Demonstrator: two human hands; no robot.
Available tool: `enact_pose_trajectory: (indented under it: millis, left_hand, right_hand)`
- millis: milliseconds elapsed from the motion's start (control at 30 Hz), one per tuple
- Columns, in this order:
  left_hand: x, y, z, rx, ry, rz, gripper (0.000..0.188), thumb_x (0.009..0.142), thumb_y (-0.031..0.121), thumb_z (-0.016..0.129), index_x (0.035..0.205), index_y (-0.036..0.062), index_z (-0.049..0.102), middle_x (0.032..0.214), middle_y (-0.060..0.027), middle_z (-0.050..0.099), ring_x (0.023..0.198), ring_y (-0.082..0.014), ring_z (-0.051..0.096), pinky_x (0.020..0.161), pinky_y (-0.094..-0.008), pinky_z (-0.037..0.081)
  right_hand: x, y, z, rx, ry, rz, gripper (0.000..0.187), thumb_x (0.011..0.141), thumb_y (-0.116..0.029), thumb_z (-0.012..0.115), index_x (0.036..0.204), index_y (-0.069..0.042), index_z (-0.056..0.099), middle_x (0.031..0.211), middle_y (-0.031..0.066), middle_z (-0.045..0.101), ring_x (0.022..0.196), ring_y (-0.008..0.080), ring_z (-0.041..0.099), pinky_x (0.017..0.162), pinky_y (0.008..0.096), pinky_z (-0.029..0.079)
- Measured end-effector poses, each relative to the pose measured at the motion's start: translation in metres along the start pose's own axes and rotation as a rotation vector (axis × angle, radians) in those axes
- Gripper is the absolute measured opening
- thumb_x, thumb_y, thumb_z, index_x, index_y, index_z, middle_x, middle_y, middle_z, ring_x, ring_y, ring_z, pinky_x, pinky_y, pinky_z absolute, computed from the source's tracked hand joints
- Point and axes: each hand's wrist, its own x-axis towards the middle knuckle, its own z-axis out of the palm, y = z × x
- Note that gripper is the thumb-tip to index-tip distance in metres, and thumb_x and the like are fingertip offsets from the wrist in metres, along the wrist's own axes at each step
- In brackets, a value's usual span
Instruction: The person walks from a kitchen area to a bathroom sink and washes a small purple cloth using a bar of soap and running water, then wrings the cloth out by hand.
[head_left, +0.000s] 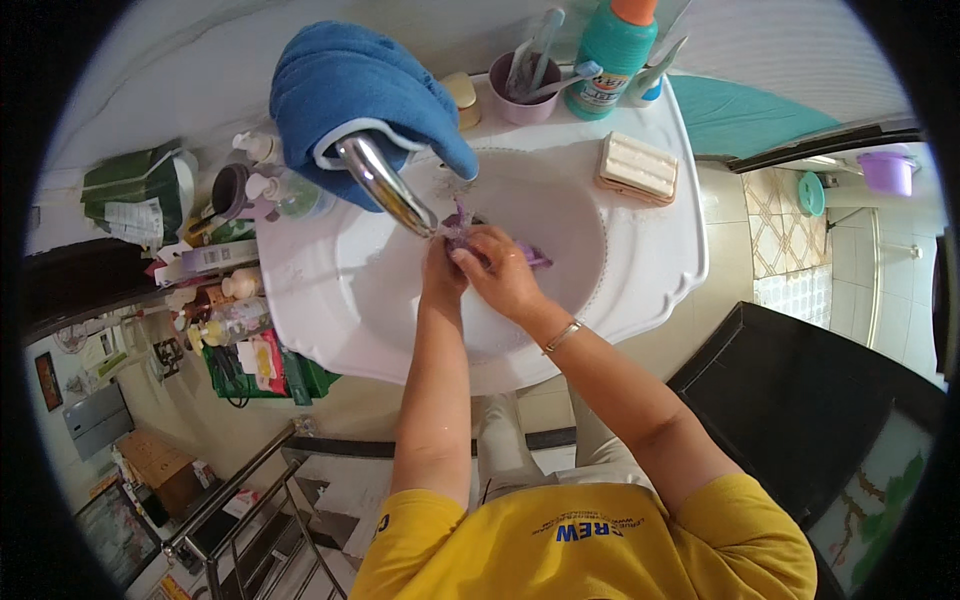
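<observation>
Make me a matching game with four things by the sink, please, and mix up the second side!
Things:
1. Blue cloth
2. Purple thing
3. Pink cup
4. Cream bar

Where or how:
A. Holds toothbrushes
B. On the right side of the sink
C. Draped over the silver tap
D. Held in the left hand and right hand

Right pairs: 1-C, 2-D, 3-A, 4-B

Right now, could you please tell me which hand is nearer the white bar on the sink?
Right. The right hand is over the sink, left of the white bar; the left hand is farther left, beyond the right one.
</observation>
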Motion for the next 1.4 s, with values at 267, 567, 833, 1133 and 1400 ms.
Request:
enact_pose_trajectory:
  millis: [267, 567, 833, 1133, 1400]
  left_hand:
    - [0.024, -0.068, -0.037, -0.435, -0.504, 0.281, 0.04, 0.082, 0.055, 0.041, 0.083, 0.0159, 0.05, 0.084, 0.0033, 0.05, 0.082, -0.0145, 0.052, 0.074, -0.0346, 0.043]
    - [0.005, 0.025, -0.003, 1.346, 0.253, 0.746, 0.012, 0.077, 0.011, 0.055, 0.081, 0.0012, 0.059, 0.077, -0.0186, 0.06, 0.073, -0.0383, 0.056, 0.066, -0.043, 0.043]
    - [-0.018, 0.12, -0.055, 1.782, 0.21, 1.363, 0.015, 0.071, 0.005, 0.058, 0.086, 0.0059, 0.062, 0.087, -0.0128, 0.061, 0.088, -0.0314, 0.056, 0.08, -0.0398, 0.044]
    - [-0.103, 0.099, -0.057, 1.932, 0.151, 0.306, 0.014, 0.074, 0.01, 0.051, 0.081, 0.0033, 0.061, 0.086, -0.0184, 0.061, 0.085, -0.0358, 0.057, 0.077, -0.0457, 0.044]
    - [-0.055, -0.032, 0.003, 1.685, -0.105, 0.288, 0.017, 0.08, 0.012, 0.048, 0.089, 0.0062, 0.061, 0.09, -0.0189, 0.06, 0.086, -0.0368, 0.057, 0.077, -0.0439, 0.045]
  right_hand:
    - [0.012, 0.013, 0.037, -0.286, -0.032, 0.007, 0.032, 0.083, -0.032, 0.053, 0.067, -0.005, 0.059, 0.063, 0.0188, 0.059, 0.055, 0.0366, 0.057, 0.052, 0.0445, 0.045]
    - [0.08, 0.05, -0.016, -0.687, -0.167, -0.03, 0.021, 0.079, -0.024, 0.055, 0.089, -0.007, 0.061, 0.087, 0.0161, 0.059, 0.08, 0.0331, 0.058, 0.07, 0.0418, 0.047]
    - [0.056, 0.087, 0.089, 0.025, 0.02, 0.243, 0.02, 0.081, -0.014, 0.057, 0.097, -0.002, 0.057, 0.096, 0.0136, 0.062, 0.088, 0.0256, 0.059, 0.076, 0.0349, 0.046]
    - [-0.066, 0.058, 0.146, -0.371, -0.805, -0.024, 0.027, 0.086, -0.019, 0.048, 0.106, -0.001, 0.054, 0.107, 0.019, 0.055, 0.117, 0.036, 0.039, 0.102, 0.0405, 0.031]
    - [-0.018, 0.032, -0.087, -1.007, -1.14, 0.24, 0.024, 0.082, -0.02, 0.046, 0.092, -0.005, 0.062, 0.101, 0.0158, 0.06, 0.098, 0.0319, 0.054, 0.086, 0.0414, 0.043]
